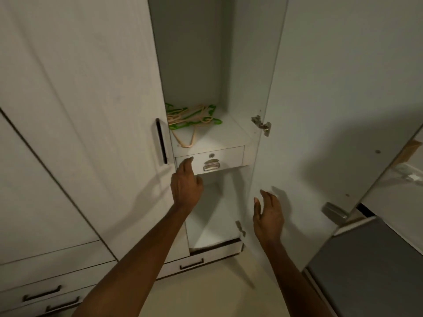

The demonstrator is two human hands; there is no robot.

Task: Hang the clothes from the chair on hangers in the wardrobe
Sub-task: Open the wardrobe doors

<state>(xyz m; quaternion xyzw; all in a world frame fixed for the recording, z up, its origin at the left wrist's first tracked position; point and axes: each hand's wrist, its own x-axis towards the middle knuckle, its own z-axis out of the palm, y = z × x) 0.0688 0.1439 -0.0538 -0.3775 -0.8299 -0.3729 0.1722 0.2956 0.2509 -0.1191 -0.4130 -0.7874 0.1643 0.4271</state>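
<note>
The white wardrobe (190,65) stands with its narrow middle compartment open, the right door (320,110) swung outward and the left door (91,110), with its dark vertical handle (161,144), closed beside it. Inside, on the shelf (219,133) that tops a small drawer (212,157), lies a tangled heap of hangers (191,117), green plastic ones mixed with pale beige ones; one beige hanger reaches toward the shelf's front edge. The drawer has a round keyhole and a metal pull (211,165), and it is closed. The left hand (186,184) is raised in front of the drawer's left end, its fingers (188,161) loosely bent and holding nothing; whether the fingertips touch the drawer front cannot be told. The right hand (267,213) hovers lower, near the inner face of the open door, fingers relaxed and spread slightly, also holding nothing. Both hands are below the hangers and apart from them. Under the drawer is a lower compartment (210,220), and beneath that a bottom drawer (196,261) with a dark bar handle. More drawers (45,291) with similar handles show at lower left. No clothes and no chair appear in view. At the right edge a grey surface (370,271) sits beside the door, and the floor (206,289) is pale beige.
</note>
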